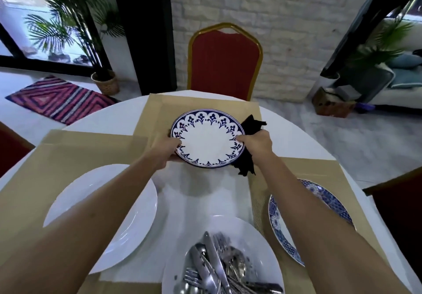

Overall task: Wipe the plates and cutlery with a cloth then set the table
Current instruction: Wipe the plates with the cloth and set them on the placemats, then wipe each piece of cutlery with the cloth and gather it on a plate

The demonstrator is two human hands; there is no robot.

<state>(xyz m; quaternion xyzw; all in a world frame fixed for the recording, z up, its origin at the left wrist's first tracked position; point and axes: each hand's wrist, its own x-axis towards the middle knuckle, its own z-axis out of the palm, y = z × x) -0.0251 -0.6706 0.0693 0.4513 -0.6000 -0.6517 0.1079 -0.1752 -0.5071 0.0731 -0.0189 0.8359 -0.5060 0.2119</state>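
- Nearest me, steel cutlery (214,268) lies heaped and shiny in a glossy white plate (262,234). A plain white plate (137,213) sits to the left and a densely blue-patterned plate (280,225) to the right.
- My left grip (166,150) is clamped on the near-left rim of the blue-rimmed plate (206,142), thumb on top. My right grip (255,144) pinches the right rim, with the black cloth (246,166) bunched underneath.
- That plate hangs at the near edge of the far placemat (155,111) on the white desk (114,115). I'd lower it flat, centred before the red chair (225,60), then draw the soft cloth clear without dragging the glazed ceramic.
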